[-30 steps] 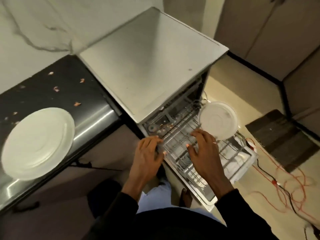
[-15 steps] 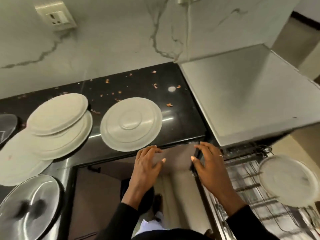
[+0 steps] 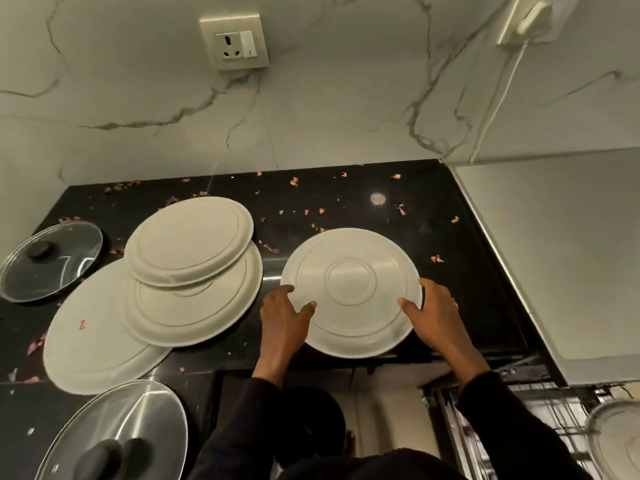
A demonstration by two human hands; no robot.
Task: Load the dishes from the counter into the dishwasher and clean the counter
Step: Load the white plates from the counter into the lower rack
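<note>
At the bottom left of the frame a steel lid (image 3: 114, 434) lies on the black table (image 3: 467, 271). At the lower right the dishwasher rack (image 3: 519, 431) carries a pale plate (image 3: 616, 441). In mid-frame the left hand (image 3: 285, 318) and right hand (image 3: 437, 317) grip opposite rims of a white plate (image 3: 351, 271) at the table's front edge, thumbs on top. To its left three plates (image 3: 188, 240) overlap, with a glass lid (image 3: 52, 259) beyond them. Scraps (image 3: 294, 181) dot the back.

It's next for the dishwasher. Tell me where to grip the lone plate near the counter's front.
Take the plate by its rim, left hand and right hand on opposite sides, from the front: it lies flat, face down.
</note>
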